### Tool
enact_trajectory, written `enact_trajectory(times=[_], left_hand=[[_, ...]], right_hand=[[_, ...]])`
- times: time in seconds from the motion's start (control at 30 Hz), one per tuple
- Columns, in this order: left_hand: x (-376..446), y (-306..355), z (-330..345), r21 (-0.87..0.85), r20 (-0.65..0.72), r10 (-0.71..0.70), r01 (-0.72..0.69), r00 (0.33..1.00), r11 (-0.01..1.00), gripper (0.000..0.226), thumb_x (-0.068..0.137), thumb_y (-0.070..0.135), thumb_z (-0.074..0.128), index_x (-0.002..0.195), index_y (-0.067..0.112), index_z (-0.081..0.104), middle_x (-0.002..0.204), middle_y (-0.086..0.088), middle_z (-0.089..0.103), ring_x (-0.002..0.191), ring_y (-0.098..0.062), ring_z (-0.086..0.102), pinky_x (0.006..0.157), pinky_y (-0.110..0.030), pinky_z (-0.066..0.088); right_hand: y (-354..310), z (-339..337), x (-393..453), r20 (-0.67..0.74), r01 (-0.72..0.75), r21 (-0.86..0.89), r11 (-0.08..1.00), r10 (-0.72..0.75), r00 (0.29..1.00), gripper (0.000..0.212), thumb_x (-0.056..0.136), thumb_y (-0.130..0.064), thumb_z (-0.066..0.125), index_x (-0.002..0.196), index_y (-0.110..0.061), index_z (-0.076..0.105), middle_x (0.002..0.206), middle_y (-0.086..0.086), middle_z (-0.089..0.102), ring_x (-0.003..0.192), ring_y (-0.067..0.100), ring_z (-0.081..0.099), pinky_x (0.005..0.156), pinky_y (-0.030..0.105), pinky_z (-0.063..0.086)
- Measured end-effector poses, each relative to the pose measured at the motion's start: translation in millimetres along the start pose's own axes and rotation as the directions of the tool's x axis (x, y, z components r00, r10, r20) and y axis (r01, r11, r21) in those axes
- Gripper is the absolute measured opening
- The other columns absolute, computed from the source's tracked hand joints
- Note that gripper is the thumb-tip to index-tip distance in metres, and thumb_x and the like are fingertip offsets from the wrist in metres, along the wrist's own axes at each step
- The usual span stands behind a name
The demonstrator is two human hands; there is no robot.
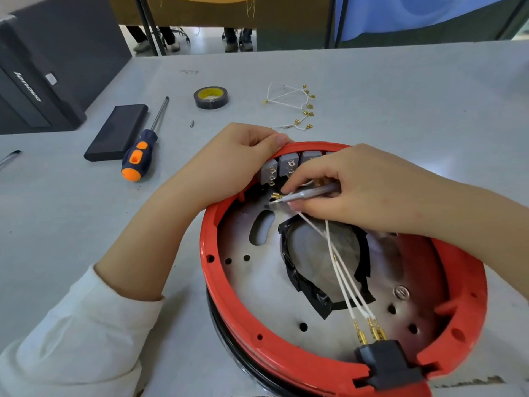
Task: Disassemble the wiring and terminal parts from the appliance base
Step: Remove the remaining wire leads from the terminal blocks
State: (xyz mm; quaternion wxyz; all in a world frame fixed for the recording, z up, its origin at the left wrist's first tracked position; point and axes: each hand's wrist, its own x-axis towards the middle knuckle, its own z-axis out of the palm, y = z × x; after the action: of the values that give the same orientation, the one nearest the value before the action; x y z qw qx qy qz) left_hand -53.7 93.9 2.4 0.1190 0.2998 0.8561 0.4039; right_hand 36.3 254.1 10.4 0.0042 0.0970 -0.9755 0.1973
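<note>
Head view: loose wires [294, 106] already lie upper centre on the tabletop [400, 96]. Three white leads [340, 270] remain plugged into the base [246, 319]. The left hand [229, 161] holds its rim; the right hand [352, 187] pinches a tool [303, 196] at a terminal [275, 195].

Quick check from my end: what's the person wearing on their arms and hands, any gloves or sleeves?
No gloves: both hands are bare. The left arm has a white, loose, soft-looking long sleeve pushed back from the wrist, leaving the forearm uncovered. The right forearm is bare as far as the frame shows. No rings, watch or markings are visible.
</note>
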Motion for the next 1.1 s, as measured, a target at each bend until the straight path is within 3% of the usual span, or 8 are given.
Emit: enact_trajectory(times=[0.13, 0.23, 0.3, 0.37, 0.5, 0.7, 0.9, 1.1], left_hand=[[0.2, -0.1, 0.4, 0.023, 0.003, 0.004, -0.004, 1.000, 1.000, 0.033, 0.098, 0.043, 0.043, 0.097, 0.027, 0.071, 0.097, -0.020, 0.067, 0.089, -0.037, 0.063, 0.077, -0.049, 0.053], [0.6, -0.5, 0.9, 0.027, 0.013, 0.002, -0.002, 1.000, 1.000, 0.034, 0.096, 0.048, 0.044, 0.097, 0.027, 0.071, 0.098, -0.021, 0.065, 0.091, -0.037, 0.062, 0.077, -0.047, 0.054], [0.3, -0.4, 1.0, 0.025, 0.005, 0.005, -0.005, 1.000, 1.000, 0.029, 0.095, 0.049, 0.046, 0.092, 0.035, 0.071, 0.095, -0.013, 0.069, 0.090, -0.034, 0.063, 0.079, -0.047, 0.054], [0.0, 0.1, 0.6, 0.026, 0.003, 0.003, -0.003, 1.000, 1.000, 0.025, 0.094, 0.049, 0.047, 0.091, 0.040, 0.071, 0.091, -0.003, 0.071, 0.089, -0.032, 0.065, 0.080, -0.048, 0.054], [-0.6, 1.2, 0.4, 0.026, 0.009, 0.000, 0.000, 1.000, 1.000, 0.025, 0.094, 0.049, 0.048, 0.092, 0.039, 0.071, 0.096, -0.010, 0.070, 0.091, -0.037, 0.064, 0.083, -0.052, 0.054], [-0.1, 1.7, 0.7, 0.021, -0.007, -0.011, 0.011, 1.000, 1.000, 0.024, 0.093, 0.049, 0.048, 0.089, 0.042, 0.071, 0.089, 0.003, 0.072, 0.090, -0.034, 0.065, 0.081, -0.048, 0.054], [-0.2, 2.1, 0.3, 0.013, 0.002, -0.010, 0.009, 1.000, 1.000, 0.024, 0.093, 0.049, 0.049, 0.092, 0.039, 0.071, 0.090, 0.001, 0.073, 0.090, -0.038, 0.065, 0.082, -0.054, 0.054], [0.3, 2.3, 0.6, 0.014, -0.006, -0.015, 0.015, 1.000, 1.000, 0.023, 0.094, 0.047, 0.049, 0.092, 0.040, 0.071, 0.090, 0.006, 0.072, 0.091, -0.034, 0.065, 0.078, -0.044, 0.055]], right_hand=[[7.2, -7.0, -10.6, -0.053, -0.050, 0.083, 0.995, 0.054, 0.997, 0.040, 0.070, -0.068, 0.048, 0.100, -0.042, 0.050, 0.077, -0.022, 0.059, 0.068, 0.000, 0.054, 0.060, 0.030, 0.041], [15.6, -14.4, -17.6, -0.055, -0.089, 0.105, 0.991, 0.095, 0.994, 0.030, 0.077, -0.063, 0.044, 0.093, -0.038, 0.048, 0.070, -0.013, 0.062, 0.065, 0.002, 0.055, 0.062, 0.033, 0.044], [16.8, -17.3, -20.7, -0.062, -0.098, 0.033, 0.995, 0.100, 0.993, 0.024, 0.080, -0.057, 0.041, 0.089, -0.036, 0.047, 0.070, -0.010, 0.060, 0.069, 0.000, 0.052, 0.061, 0.031, 0.042], [15.1, -18.6, -22.0, -0.094, -0.103, -0.063, 0.993, 0.097, 0.991, 0.022, 0.080, -0.055, 0.040, 0.086, -0.035, 0.047, 0.069, -0.011, 0.056, 0.070, -0.001, 0.049, 0.057, 0.028, 0.037], [13.4, -20.5, -17.6, -0.167, -0.114, -0.163, 0.980, 0.086, 0.982, 0.020, 0.078, -0.051, 0.041, 0.082, -0.033, 0.048, 0.073, -0.014, 0.048, 0.069, 0.001, 0.045, 0.059, 0.032, 0.033], [10.1, -14.0, -7.7, -0.197, -0.084, -0.204, 0.975, 0.043, 0.979, 0.022, 0.079, -0.048, 0.041, 0.084, -0.028, 0.050, 0.078, -0.014, 0.046, 0.077, 0.015, 0.046, 0.067, 0.035, 0.038], [13.8, -8.8, -6.8, -0.246, -0.067, -0.227, 0.972, 0.009, 0.969, 0.010, 0.087, -0.040, 0.049, 0.089, -0.031, 0.045, 0.073, -0.017, 0.040, 0.072, 0.015, 0.046, 0.060, 0.032, 0.030], [15.7, -4.0, -5.3, -0.256, -0.011, -0.285, 0.959, -0.065, 0.964, 0.011, 0.087, -0.041, 0.048, 0.088, -0.030, 0.049, 0.083, -0.011, 0.047, 0.075, 0.018, 0.047, 0.061, 0.031, 0.028]])
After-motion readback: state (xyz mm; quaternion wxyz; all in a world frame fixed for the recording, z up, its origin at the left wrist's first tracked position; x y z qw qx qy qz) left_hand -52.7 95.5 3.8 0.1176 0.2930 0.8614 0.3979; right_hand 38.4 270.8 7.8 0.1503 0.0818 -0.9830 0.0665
